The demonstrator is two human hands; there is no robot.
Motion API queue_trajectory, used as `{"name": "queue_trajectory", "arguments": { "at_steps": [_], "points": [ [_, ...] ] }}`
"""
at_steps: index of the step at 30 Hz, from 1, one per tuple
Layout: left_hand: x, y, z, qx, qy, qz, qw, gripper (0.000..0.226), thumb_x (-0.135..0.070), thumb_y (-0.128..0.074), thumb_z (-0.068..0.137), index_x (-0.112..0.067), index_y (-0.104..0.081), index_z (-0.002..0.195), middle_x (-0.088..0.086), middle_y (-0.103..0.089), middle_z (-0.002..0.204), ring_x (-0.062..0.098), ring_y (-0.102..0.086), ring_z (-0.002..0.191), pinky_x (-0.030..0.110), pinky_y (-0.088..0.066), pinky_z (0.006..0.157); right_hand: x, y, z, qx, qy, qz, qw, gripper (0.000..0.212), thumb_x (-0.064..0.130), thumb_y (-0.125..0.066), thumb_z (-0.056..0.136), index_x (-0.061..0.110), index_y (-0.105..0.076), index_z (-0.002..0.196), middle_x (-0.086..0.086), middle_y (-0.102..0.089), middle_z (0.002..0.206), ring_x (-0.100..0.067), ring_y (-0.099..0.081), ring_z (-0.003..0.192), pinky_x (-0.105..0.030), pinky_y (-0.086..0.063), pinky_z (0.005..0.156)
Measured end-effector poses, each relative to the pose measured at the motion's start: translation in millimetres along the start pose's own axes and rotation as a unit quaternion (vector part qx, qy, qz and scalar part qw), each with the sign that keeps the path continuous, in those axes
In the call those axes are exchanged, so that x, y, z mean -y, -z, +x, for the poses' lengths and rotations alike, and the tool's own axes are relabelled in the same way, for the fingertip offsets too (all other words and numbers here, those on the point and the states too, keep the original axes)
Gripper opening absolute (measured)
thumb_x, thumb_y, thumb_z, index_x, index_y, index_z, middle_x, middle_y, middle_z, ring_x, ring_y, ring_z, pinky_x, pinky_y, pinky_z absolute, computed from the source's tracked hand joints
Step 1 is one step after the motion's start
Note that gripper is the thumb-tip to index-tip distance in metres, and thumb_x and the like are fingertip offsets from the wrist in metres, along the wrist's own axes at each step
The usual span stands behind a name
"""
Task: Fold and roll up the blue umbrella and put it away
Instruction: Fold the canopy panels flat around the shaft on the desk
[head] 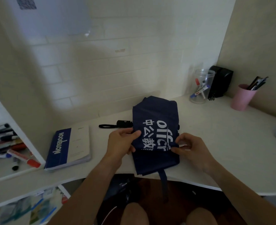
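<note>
The blue umbrella (156,114) lies collapsed across the white desk (223,135), its dark blue cloth with white lettering spread in flat folds. Its black handle (123,123) with a wrist loop points left. My left hand (121,143) pinches the left edge of a cloth panel. My right hand (190,148) pinches the same panel's right edge near the lettering. A blue closing strap (164,181) hangs off the desk's front edge toward my lap.
A blue and white notebook (69,146) lies left of the umbrella. At the back right stand a clear jar of markers (200,86), a black box (220,82) and a pink cup of pens (242,98). A shelf with markers (12,151) sits at far left.
</note>
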State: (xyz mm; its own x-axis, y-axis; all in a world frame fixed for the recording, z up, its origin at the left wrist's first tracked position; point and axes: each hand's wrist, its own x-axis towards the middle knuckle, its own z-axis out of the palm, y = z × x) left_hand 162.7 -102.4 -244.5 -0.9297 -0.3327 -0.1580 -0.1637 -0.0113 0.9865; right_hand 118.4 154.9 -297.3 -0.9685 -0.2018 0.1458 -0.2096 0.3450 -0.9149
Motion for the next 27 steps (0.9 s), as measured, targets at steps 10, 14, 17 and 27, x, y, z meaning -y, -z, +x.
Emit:
{"name": "queue_trajectory", "arguments": {
  "at_steps": [10, 14, 17, 27],
  "points": [
    [18, 8, -11, 0.096, 0.055, 0.011, 0.994, 0.020, -0.025, -0.060, 0.100, -0.010, -0.069, 0.110, 0.002, -0.080, 0.088, 0.023, -0.061, 0.049, 0.037, -0.050, 0.060, 25, 5, 1, -0.040, -0.147, 0.175, 0.973, 0.034, 0.029, -0.083, 0.079, 0.016, -0.075, 0.109, 0.006, -0.070, 0.077, -0.013, -0.055, 0.072, -0.026, -0.042, 0.066],
    [21, 6, -17, 0.090, 0.036, 0.008, 0.995, 0.021, -0.027, -0.056, 0.103, -0.011, -0.068, 0.108, 0.002, -0.080, 0.090, 0.024, -0.065, 0.052, 0.040, -0.053, 0.064, 28, 4, -5, 0.001, -0.165, 0.172, 0.971, 0.032, 0.022, -0.087, 0.073, 0.016, -0.077, 0.103, 0.005, -0.071, 0.076, -0.015, -0.054, 0.072, -0.030, -0.041, 0.065],
    [23, 7, -16, 0.064, 0.020, 0.015, 0.998, 0.019, -0.026, -0.057, 0.102, -0.011, -0.069, 0.102, 0.004, -0.080, 0.092, 0.023, -0.072, 0.061, 0.031, -0.048, 0.061, 24, 6, -9, -0.007, -0.152, 0.156, 0.976, 0.017, 0.017, -0.083, 0.080, 0.013, -0.079, 0.096, 0.003, -0.070, 0.072, -0.015, -0.054, 0.068, -0.028, -0.044, 0.064],
    [31, 4, -10, 0.062, 0.037, -0.013, 0.997, 0.014, -0.012, -0.055, 0.097, -0.008, -0.065, 0.088, 0.012, -0.070, 0.097, 0.024, -0.063, 0.088, 0.041, -0.052, 0.078, 29, 1, -19, 0.015, -0.093, 0.130, 0.987, 0.016, 0.018, -0.081, 0.082, 0.011, -0.076, 0.095, -0.002, -0.071, 0.088, -0.014, -0.064, 0.065, -0.025, -0.047, 0.056]
  ]
}}
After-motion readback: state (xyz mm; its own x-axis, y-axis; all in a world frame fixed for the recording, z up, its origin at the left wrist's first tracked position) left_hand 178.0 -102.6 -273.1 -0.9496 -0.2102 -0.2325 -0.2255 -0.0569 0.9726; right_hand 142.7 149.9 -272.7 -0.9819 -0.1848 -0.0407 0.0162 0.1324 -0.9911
